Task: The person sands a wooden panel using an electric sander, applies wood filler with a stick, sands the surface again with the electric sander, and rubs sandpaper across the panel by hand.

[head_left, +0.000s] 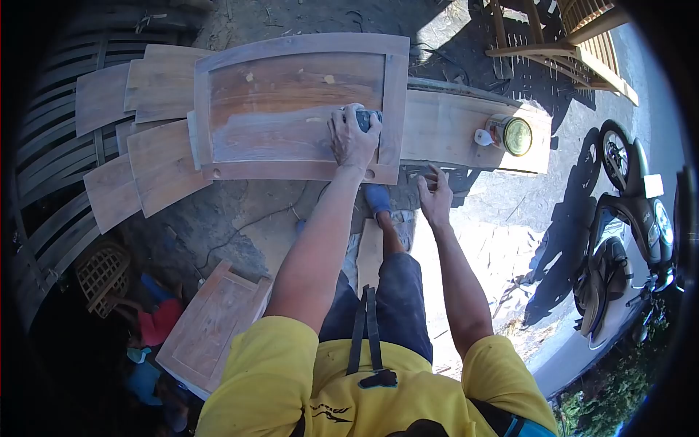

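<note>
A framed wooden panel [291, 124] lies flat on the bench, its lower half coated with a whitish film and its upper half bare brown with pale patches. On the panel's right part, my left hand [353, 138] is closed around a small dark block [370, 120], pressing it to the surface. The block's underside is hidden. My right hand [435, 195] hangs in the air just off the bench's near edge, fingers apart and slightly bent, holding nothing. Beyond it on the bench board [451, 131] stands an opened tin can [517, 136] beside a small white item [483, 137].
Several thin wooden boards [171, 164] lie to the left. Another framed panel [215, 328] leans at lower left, near other people [156, 320] in shadow. A motorcycle [626, 233] stands at right, a wooden chair [568, 47] at upper right. My foot [377, 198] is beside the bench.
</note>
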Action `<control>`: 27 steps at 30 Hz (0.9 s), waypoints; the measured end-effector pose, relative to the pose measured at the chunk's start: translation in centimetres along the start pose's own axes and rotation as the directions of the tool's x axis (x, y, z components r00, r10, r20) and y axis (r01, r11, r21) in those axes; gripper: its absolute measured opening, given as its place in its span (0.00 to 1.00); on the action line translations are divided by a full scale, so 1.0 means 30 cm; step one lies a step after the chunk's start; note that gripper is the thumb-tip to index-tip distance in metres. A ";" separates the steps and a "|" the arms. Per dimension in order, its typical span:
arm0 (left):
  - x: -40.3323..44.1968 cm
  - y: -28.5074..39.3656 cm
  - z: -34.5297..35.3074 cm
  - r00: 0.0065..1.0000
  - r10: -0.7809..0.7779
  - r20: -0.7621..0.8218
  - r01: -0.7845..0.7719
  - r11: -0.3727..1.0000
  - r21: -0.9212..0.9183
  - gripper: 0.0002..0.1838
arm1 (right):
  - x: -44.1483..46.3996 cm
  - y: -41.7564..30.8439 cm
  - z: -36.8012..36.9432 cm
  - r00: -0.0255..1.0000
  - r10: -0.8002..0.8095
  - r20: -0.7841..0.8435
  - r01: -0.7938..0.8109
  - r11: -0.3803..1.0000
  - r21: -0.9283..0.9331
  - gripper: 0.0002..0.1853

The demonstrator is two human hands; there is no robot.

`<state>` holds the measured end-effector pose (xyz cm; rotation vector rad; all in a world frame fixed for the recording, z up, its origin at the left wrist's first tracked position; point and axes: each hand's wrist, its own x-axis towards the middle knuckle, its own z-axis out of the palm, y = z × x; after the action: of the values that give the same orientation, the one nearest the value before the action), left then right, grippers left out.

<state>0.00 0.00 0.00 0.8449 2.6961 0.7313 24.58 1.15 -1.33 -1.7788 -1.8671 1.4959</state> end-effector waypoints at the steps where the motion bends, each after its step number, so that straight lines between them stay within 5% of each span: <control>1: 0.001 0.004 -0.010 1.000 -0.009 -0.009 0.009 1.000 0.018 0.21 | 0.006 -0.014 0.020 1.000 -0.001 0.007 0.001 1.000 0.014 0.29; 5: -0.019 0.017 0.007 0.999 0.024 -0.041 -0.026 0.999 -0.038 0.21 | 0.054 -0.010 0.105 0.992 -0.095 -0.087 0.100 0.994 0.045 0.29; 10: 0.049 -0.078 -0.062 0.999 0.035 -0.019 -0.036 0.999 -0.023 0.21 | 0.176 -0.143 0.239 0.960 -0.236 -0.149 0.201 0.955 -0.219 0.32; 12: 0.107 -0.147 -0.129 0.998 0.048 -0.040 -0.046 0.998 0.050 0.19 | 0.247 -0.176 0.303 0.878 -0.428 -0.215 0.348 0.879 -0.326 0.36; 21: 0.472 -0.634 -0.450 0.969 0.244 -0.032 -0.227 0.937 0.265 0.16 | 0.388 -0.155 0.484 0.794 -0.553 -0.253 0.335 0.745 -0.577 0.45; 25: 0.401 -0.609 -0.448 0.976 0.216 0.009 -0.212 0.950 0.228 0.17 | 0.387 -0.152 0.491 0.796 -0.549 -0.254 0.321 0.739 -0.592 0.45; 27: 0.324 -0.547 -0.384 0.937 0.340 0.082 -0.350 0.906 0.240 0.20 | 0.393 -0.151 0.497 0.794 -0.554 -0.250 0.316 0.728 -0.608 0.44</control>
<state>-19.65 -10.51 0.65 1.4098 2.6699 0.4314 7.94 3.89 -11.17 -1.4772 -2.3746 0.3784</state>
